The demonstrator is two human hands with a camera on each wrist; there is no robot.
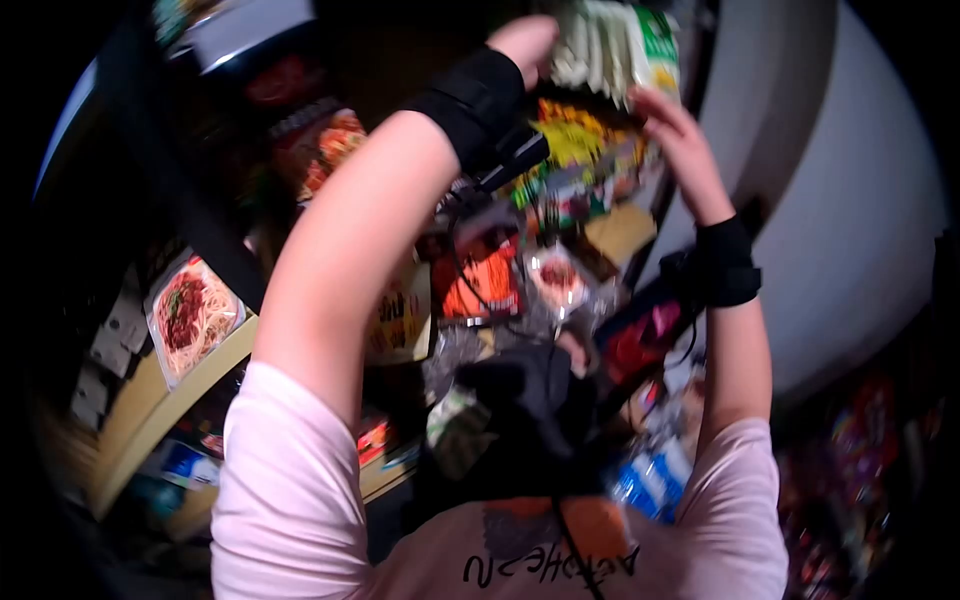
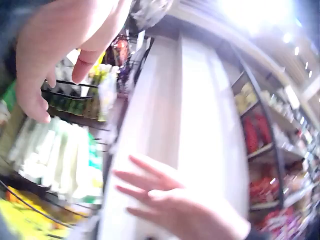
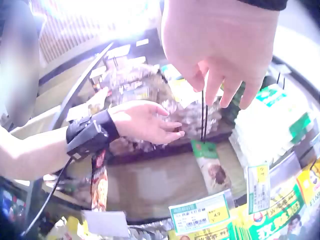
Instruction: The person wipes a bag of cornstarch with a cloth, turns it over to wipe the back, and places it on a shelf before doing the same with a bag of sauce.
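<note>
My left hand (image 1: 525, 48) reaches to the top of the head view, beside hanging white packets (image 1: 592, 48). Its fingers hang loosely bent over those packets in the left wrist view, holding nothing visible. My right hand (image 1: 685, 150) is raised to the right of the packets, and the left wrist view shows it (image 2: 185, 205) with fingers spread and empty. From the right wrist view, the right hand's fingers (image 3: 220, 92) point down at two thin dark rods (image 3: 204, 117); whether they touch is unclear. A green-and-white packet (image 3: 212, 167) hangs below the rods.
Yellow packets (image 1: 572, 142) hang beneath the white ones. Price tags (image 3: 199, 215) line the rack's front. A pale panel (image 1: 835, 200) stands at the right. A noodle packet (image 1: 195, 318) sits by a shelf edge at left. More stocked shelves (image 2: 265, 150) stand beyond the panel.
</note>
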